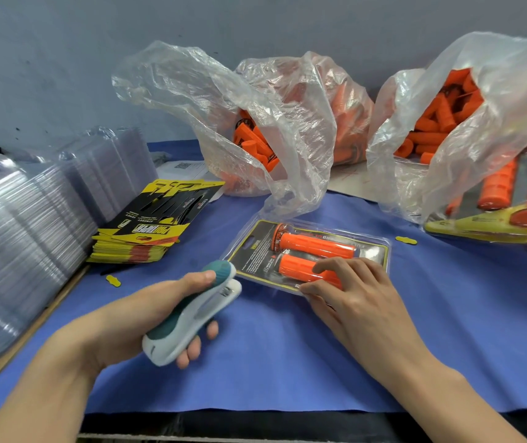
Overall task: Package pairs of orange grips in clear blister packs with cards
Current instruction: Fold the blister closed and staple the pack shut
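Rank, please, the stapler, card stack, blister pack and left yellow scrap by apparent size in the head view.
1. Blister pack and card stack: too alike to rank.
2. Stapler, nearer the camera.
3. Left yellow scrap.

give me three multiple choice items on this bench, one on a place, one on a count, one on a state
1. Where does the stack of cards lie relative to the blister pack?
A. to its left
B. to its right
C. on top of it

2. How many orange grips lie in that pack?
A. one
B. two
C. four

3. What is the left hand doing?
A. lying flat on the cloth
B. pulling at a bag
C. gripping the stapler

Answers:
1 A, the yellow and black stack sits left of the pack.
2 B, two grips lie side by side under the clear shell.
3 C, the thumb is on top of the stapler and the fingers curl under it.
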